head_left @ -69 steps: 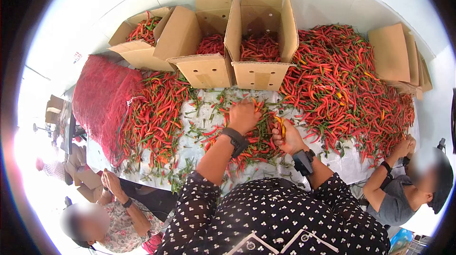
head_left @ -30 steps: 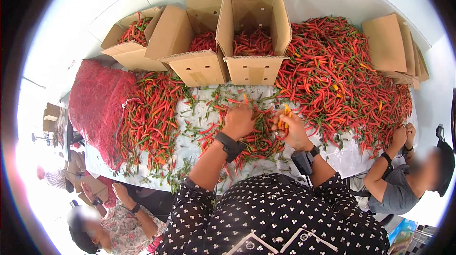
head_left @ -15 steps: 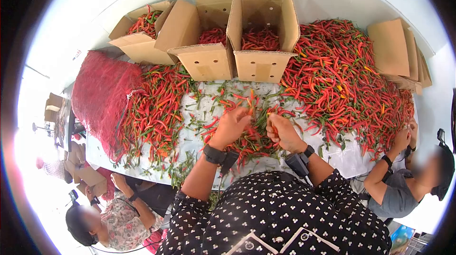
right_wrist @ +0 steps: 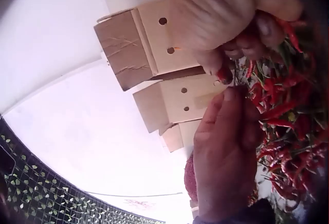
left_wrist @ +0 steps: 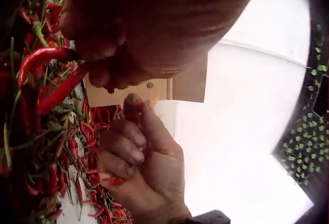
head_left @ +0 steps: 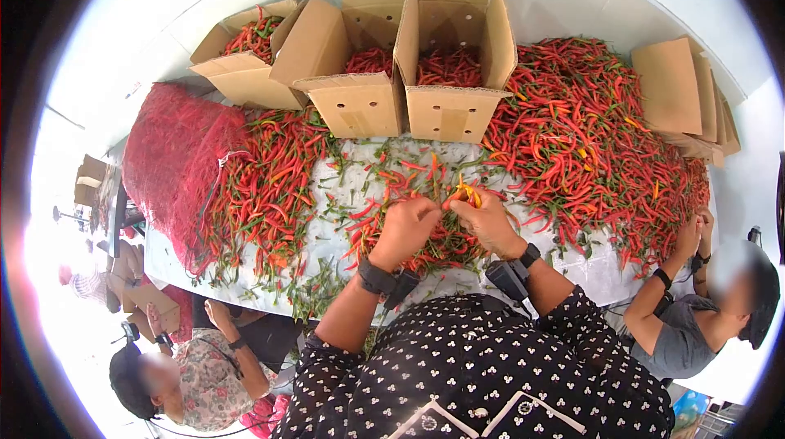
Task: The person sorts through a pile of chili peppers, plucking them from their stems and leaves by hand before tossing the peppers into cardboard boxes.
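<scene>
In the head view my left hand (head_left: 405, 230) and right hand (head_left: 491, 222) nearly meet above a small heap of chilies (head_left: 441, 247). My right hand grips yellow-orange chilies (head_left: 470, 192); a red chili end (right_wrist: 223, 75) shows at its fingertips in the right wrist view. There the left thumb and forefinger pinch together against that end. In the left wrist view, red chilies (left_wrist: 43, 57) reach my left hand's curled fingers, which partly hide them. The right hand (left_wrist: 149, 167) faces it, fingers curled.
Cardboard boxes (head_left: 450, 112) holding chilies stand along the back. A large chili pile (head_left: 572, 145) lies right, another pile (head_left: 274, 185) left beside a red net (head_left: 176, 169). Folded cardboard (head_left: 670, 87) leans at the far right. One person (head_left: 221, 382) sits left, another (head_left: 679, 333) right.
My hands have come closer together over the small heap. Yellow-orange chilies show again at the right fingers. The left hand has drawn back from the heap since the earliest frame.
</scene>
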A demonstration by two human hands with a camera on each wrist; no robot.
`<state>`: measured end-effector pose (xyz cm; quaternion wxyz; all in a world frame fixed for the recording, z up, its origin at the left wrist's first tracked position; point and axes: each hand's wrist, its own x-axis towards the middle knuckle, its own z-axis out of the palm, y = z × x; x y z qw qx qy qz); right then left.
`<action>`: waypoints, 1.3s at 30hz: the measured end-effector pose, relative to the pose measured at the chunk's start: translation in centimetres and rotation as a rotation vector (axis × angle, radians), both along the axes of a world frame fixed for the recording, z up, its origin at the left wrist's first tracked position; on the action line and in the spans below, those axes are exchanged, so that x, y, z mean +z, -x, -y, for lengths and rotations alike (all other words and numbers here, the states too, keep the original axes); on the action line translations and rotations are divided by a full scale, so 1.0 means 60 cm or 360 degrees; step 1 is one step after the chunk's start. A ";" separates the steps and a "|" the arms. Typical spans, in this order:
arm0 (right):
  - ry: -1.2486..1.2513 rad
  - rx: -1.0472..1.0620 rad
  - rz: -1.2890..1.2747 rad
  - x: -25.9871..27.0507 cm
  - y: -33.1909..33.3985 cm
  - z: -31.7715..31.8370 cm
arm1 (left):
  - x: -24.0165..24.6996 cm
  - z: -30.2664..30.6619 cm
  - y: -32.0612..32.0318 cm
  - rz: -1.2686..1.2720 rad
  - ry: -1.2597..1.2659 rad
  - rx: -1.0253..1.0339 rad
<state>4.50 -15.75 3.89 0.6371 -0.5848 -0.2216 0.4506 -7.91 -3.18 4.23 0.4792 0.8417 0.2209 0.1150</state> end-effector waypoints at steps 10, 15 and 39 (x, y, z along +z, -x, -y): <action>0.0203 -0.0015 0.0491 0.003 -0.014 0.015 | 0.034 0.013 -0.026 0.0109 0.0522 -0.0184; 0.0247 0.0197 0.0728 0.013 -0.028 0.071 | -0.006 -0.002 -0.009 0.0055 0.0433 -0.0313; 0.1248 0.0219 0.0677 -0.040 -0.002 0.399 | -0.038 -0.039 -0.068 -0.0062 0.0568 -0.0120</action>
